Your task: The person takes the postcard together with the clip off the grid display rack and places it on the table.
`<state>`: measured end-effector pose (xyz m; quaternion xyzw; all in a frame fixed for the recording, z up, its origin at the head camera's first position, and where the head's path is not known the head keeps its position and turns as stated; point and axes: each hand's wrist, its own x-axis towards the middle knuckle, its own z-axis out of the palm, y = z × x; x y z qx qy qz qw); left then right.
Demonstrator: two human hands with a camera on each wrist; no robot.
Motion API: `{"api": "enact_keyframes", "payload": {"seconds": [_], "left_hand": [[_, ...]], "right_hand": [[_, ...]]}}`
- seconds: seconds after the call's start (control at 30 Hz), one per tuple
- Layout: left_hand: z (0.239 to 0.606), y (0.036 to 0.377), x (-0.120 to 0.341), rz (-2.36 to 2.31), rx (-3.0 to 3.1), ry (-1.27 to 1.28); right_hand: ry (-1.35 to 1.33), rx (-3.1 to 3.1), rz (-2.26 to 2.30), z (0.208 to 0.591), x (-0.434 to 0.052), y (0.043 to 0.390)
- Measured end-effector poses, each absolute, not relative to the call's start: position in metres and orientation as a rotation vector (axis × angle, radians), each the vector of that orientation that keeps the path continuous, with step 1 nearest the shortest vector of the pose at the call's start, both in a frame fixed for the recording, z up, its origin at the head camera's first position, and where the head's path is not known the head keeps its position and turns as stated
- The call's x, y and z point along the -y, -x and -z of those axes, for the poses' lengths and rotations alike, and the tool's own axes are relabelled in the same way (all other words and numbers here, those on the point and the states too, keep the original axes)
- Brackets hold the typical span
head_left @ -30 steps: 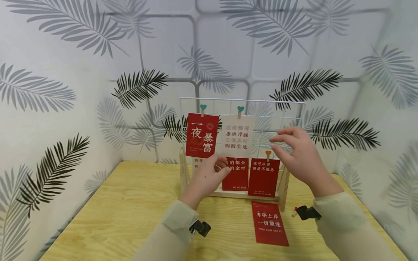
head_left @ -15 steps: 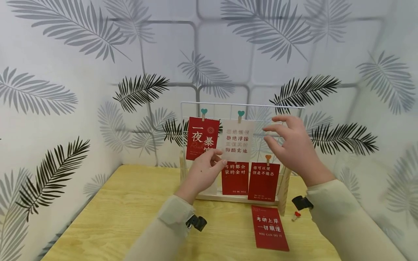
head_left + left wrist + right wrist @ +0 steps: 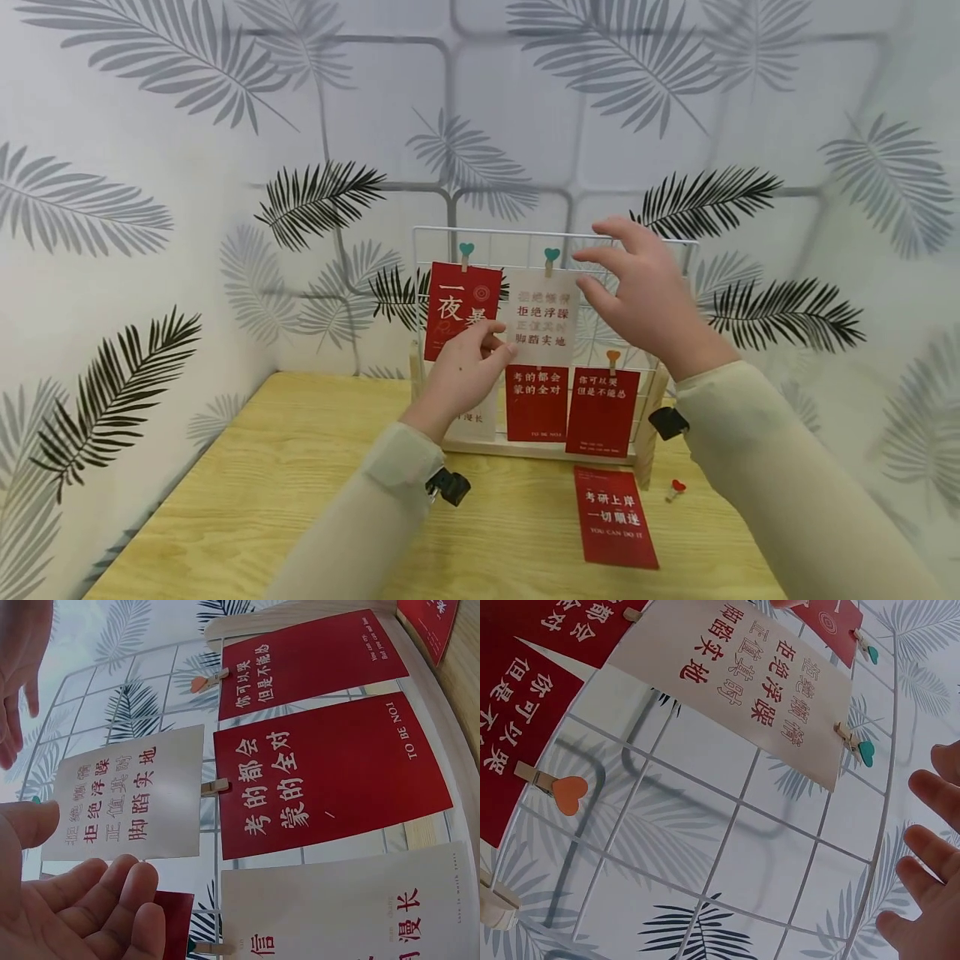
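A white card with red lettering (image 3: pixel 543 337) hangs from the white wire grid rack (image 3: pixel 487 231), held at its top by a clothespin with a teal heart (image 3: pixel 552 255). My left hand (image 3: pixel 459 371) hovers at its lower left, overlapping the red card (image 3: pixel 454 292) beside it; its fingers are loosely bent with nothing between them. By the white card's upper right edge is my right hand (image 3: pixel 641 287), its fingers spread and slightly bent, holding nothing. The right wrist view shows these fingertips (image 3: pixel 922 836) outside the rack's top wire, near the teal heart clothespin (image 3: pixel 866 753).
Below hang two red cards, one centre (image 3: pixel 536 412) and one right (image 3: pixel 603 421) under an orange heart clothespin (image 3: pixel 613 358), plus a white card (image 3: pixel 474 425) at lower left. On the wooden table lie a red card (image 3: pixel 617 546) and a red heart clothespin (image 3: pixel 677 487).
My right hand has moved up and left, from beside the rack's right side to near the white card's top. My left hand has risen slightly leftward. The cards hang as before.
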<state>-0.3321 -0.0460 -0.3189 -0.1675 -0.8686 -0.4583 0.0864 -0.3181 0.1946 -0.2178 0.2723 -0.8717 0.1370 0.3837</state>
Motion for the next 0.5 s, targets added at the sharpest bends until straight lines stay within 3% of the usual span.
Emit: {"api": "enact_keyframes", "payload": {"seconds": [0.5], "left_hand": [[0.312,0.342,0.044,1.402,2.642,0.509]], "right_hand": [[-0.685,2.332,-0.255,0.206,-0.186,0.334]]}}
